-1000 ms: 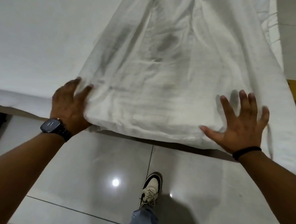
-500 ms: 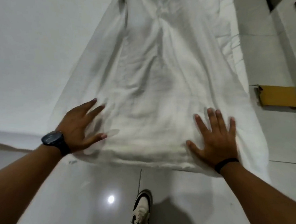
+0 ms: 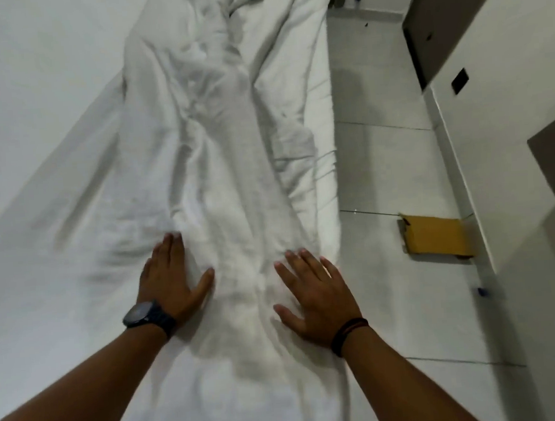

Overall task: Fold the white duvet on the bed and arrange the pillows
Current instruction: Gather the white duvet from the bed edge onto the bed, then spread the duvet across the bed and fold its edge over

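The white duvet (image 3: pixel 220 168) lies in a long wrinkled strip down the right side of the bed (image 3: pixel 34 135), bunched at the far end. My left hand (image 3: pixel 171 280), with a dark watch on the wrist, rests flat on the duvet near its left edge, fingers spread. My right hand (image 3: pixel 315 298), with a dark band on the wrist, presses flat on the duvet near its right edge. Neither hand grips the fabric. No pillow is in view.
White floor tiles (image 3: pixel 381 170) run along the right of the bed. A flat brown cardboard piece (image 3: pixel 436 240) lies on the floor by the white wall (image 3: pixel 510 128). A dark door or panel (image 3: pixel 446 17) stands at the far right.
Both hands have slid forward along the duvet from the foot edge toward the middle. My view has risen, so the floor and shoe below are nearly out of sight.
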Demonstrator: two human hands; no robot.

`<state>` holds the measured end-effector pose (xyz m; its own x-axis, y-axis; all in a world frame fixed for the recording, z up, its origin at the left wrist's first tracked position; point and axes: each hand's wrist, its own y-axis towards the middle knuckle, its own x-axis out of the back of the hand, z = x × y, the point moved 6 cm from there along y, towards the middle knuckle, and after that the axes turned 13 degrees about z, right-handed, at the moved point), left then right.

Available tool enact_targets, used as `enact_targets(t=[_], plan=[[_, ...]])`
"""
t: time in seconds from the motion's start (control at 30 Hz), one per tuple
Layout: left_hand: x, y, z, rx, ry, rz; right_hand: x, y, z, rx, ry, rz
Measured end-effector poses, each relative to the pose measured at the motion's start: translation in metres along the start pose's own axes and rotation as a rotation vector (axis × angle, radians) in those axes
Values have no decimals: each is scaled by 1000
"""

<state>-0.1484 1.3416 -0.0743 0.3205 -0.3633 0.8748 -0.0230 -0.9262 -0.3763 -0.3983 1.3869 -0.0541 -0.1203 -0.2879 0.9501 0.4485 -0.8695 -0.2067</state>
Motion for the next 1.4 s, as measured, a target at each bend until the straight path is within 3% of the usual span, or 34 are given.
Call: enact_targets(t=[0.27, 0.5, 0.7, 0.9, 1.17, 1.3, 1.4], plan=[[43, 22, -108, -38, -65, -131, 89, 49, -81, 50, -37, 29], [94, 66, -153, 20, -113, -55, 175, 126, -114, 84, -111, 28], [123, 135, -192, 84, -53, -85, 223, 210, -184, 148, -164, 35], [133, 212, -232, 277, -127, -42, 250, 290, -251, 268, -166, 100], [110, 289, -231, 666, -595, -81, 265, 416, -277, 405, -260, 160], [126, 326, -202, 851, -348, -173, 250, 488, -262, 487, -278, 279], [143, 349, -173, 929, -251, -204, 244, 545, -260, 542, -323, 266]])
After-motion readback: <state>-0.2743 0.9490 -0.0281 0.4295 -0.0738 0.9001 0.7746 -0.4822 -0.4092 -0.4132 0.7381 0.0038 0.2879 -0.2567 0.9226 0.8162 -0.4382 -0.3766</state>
